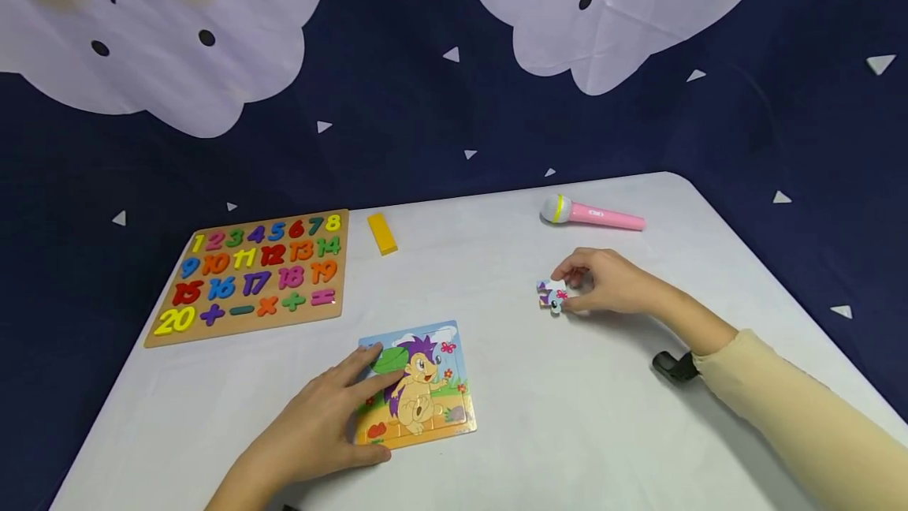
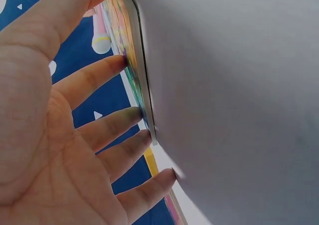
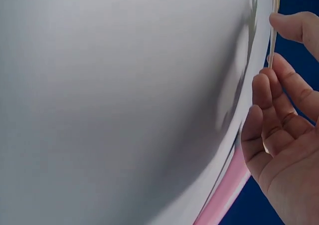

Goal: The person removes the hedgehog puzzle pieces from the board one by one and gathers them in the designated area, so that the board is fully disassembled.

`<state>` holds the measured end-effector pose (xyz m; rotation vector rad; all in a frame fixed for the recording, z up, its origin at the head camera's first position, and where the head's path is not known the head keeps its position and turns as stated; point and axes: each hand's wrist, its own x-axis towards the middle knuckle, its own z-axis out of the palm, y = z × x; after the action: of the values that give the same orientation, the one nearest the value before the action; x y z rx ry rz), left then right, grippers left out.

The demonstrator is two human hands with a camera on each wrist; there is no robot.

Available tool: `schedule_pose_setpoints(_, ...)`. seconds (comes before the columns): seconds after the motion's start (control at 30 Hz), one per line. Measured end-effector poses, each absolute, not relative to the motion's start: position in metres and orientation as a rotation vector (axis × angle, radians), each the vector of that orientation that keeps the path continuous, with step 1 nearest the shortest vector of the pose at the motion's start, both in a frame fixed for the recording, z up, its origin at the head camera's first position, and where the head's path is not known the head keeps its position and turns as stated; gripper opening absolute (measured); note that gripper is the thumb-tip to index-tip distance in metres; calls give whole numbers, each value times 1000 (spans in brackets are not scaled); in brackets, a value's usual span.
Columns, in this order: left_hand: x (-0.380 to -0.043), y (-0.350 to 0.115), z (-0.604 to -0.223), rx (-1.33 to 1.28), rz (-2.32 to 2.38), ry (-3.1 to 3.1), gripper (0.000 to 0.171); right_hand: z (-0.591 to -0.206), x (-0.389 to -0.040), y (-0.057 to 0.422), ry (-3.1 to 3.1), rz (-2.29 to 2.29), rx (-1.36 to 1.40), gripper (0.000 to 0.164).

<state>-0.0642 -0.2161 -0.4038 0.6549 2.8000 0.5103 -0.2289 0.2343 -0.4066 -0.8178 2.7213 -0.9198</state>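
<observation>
A hedgehog jigsaw puzzle [image 1: 418, 385] in a square tray lies flat at the front of the white table. My left hand [image 1: 319, 416] rests at its left side, fingers spread, with fingertips on the picture and the thumb by the near edge. In the left wrist view, those fingers [image 2: 107, 80] reach the tray's edge from the side. Farther right, my right hand [image 1: 610, 282] pinches a small jigsaw piece [image 1: 553, 296] with purple, blue and a butterfly on it. The right wrist view shows this thin piece [image 3: 272, 40] edge-on, between thumb and fingertips.
A wooden number board [image 1: 248, 278] with coloured numerals lies at the back left. Beside it is a yellow block [image 1: 382, 234]. A pink toy microphone [image 1: 599, 214] lies behind my right hand. A dark patterned cloth [image 1: 426, 85] hangs along the table's back edge.
</observation>
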Motion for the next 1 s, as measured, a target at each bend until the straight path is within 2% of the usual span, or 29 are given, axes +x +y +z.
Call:
schedule_pose_setpoints(0.4, -66, -216, -403, 613, 513, 2803, 87, -411, -230, 299, 2734, -939, -692, 37)
schedule_pose_setpoints(1.0, -66, -218, -404, 575, 552, 2763, 88, -417, -238, 316, 2643, -1007, -573, 41)
